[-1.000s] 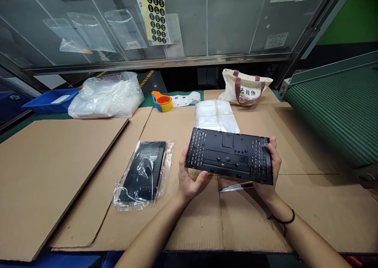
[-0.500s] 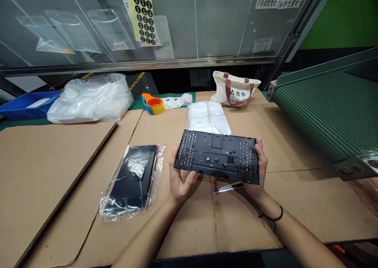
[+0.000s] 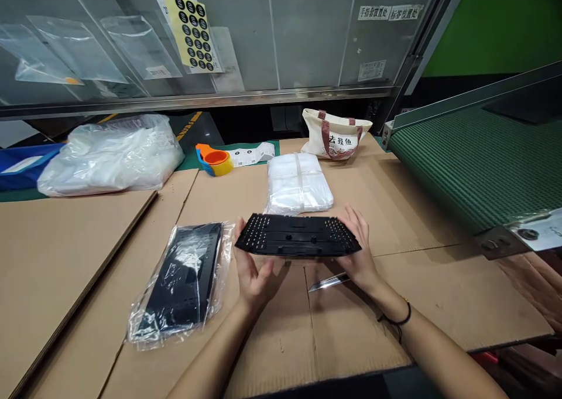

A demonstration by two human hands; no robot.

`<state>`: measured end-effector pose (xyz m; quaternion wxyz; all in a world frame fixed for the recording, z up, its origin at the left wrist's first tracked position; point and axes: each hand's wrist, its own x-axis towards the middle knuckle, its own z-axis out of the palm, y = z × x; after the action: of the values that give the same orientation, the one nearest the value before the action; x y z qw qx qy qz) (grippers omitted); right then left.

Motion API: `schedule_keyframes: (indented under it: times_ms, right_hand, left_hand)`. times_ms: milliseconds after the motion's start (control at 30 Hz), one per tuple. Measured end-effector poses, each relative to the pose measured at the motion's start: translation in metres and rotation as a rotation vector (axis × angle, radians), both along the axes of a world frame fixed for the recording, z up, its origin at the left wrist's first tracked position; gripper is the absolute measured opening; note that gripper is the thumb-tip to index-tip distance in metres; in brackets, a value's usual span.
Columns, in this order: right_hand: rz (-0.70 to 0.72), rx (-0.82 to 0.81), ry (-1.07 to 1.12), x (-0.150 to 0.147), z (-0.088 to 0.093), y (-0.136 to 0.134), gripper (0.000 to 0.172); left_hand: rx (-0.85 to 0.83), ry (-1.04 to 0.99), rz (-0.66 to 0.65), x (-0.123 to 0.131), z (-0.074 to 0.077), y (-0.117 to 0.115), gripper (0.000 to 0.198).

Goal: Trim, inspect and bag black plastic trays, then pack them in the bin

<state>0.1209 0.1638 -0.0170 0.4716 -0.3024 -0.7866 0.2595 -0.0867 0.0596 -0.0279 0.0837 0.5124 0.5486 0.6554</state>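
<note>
Both my hands hold a black perforated plastic panel (image 3: pixel 297 235) by its short ends. It is tilted nearly flat, so I see it edge-on. My left hand (image 3: pixel 252 270) cups the left end, and my right hand (image 3: pixel 357 249) supports the right end. Below the panel, near my right hand, lies a utility knife (image 3: pixel 329 282) on the cardboard. Left of my left hand lies a similar black panel inside a transparent plastic bag (image 3: pixel 180 282). Beyond the held panel sits a strapped stack of plastic bags (image 3: pixel 298 183).
Cardboard sheets (image 3: pixel 88 258) cover the bench. At the back are a canvas tote bag (image 3: pixel 332 135), an orange-and-yellow tape dispenser (image 3: pixel 213 162), a paper label strip (image 3: pixel 252 154), a white plastic sack (image 3: pixel 112 159) and a blue bin (image 3: pixel 21 166). A green conveyor belt (image 3: pixel 474 159) runs along the right.
My hands have tilted the panel from facing me to nearly flat, showing it edge-on. The view has also swung, so everything on the bench sits further left in the frame.
</note>
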Motion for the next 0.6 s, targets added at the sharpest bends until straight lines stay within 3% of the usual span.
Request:
schedule_keyframes:
  times_ms: [67,133,200,300,400,600]
  right_hand:
    - [0.142,-0.098,0.019,0.001,0.002,0.003,0.038]
    - [0.285,-0.306,0.086,0.002,0.004,0.005,0.022]
    - [0.330,-0.549,0.201,0.003,0.004,0.008,0.021]
    - [0.256,-0.814,0.437,0.004,0.005,0.015,0.036]
    - [0.186,-0.956,0.645,0.005,0.007,0.025,0.040]
    - [0.033,-0.943,0.991,0.010,0.008,0.041,0.034]
  left_hand:
    - [0.013,-0.023,0.048,-0.003,0.000,0.001,0.075]
    - [0.012,-0.029,0.079,-0.006,-0.001,0.001,0.074]
    - [-0.004,-0.034,0.079,-0.009,-0.003,0.000,0.071]
    - [-0.025,-0.017,0.058,-0.011,-0.004,-0.002,0.062]
    - [-0.079,0.099,0.068,-0.011,-0.001,-0.002,0.051]
    - [-0.255,0.511,0.075,-0.011,0.002,0.023,0.031]
